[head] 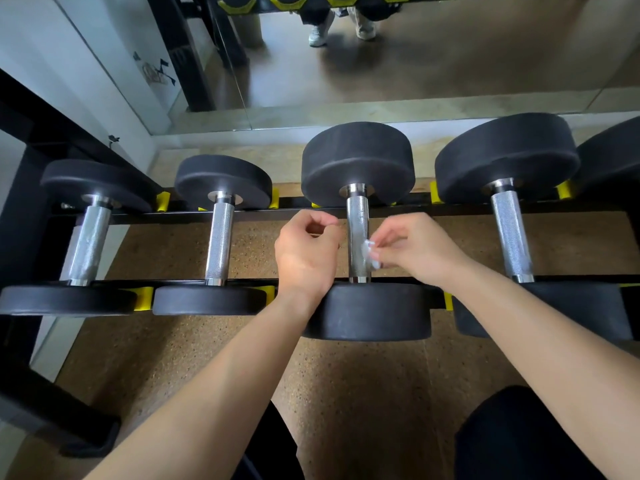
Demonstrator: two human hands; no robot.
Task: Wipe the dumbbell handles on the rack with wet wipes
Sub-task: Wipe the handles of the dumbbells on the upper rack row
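Floor (346, 393): speckled brown; mirror (433, 64) behind.
Rack (194, 216): one, black, yellow cradles (162, 200).
Dumbbells (358, 164): four whole, fifth cropped; black heads, knurled chrome.
Wet wipe (367, 252): one, white, crumpled, against third handle (357, 216).
Right hand (415, 251): fingertips pinch wipe.
Left hand (306, 254): fingers curled, empty, beside handle.

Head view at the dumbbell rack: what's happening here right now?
A person stands over a rack of black dumbbells with chrome handles. Their right hand pinches a small white wet wipe against the right side of the third handle, counting from the left. The left hand sits just left of that same handle, fingers curled, with nothing visible in it. The second handle and the fourth handle have no hand on them.
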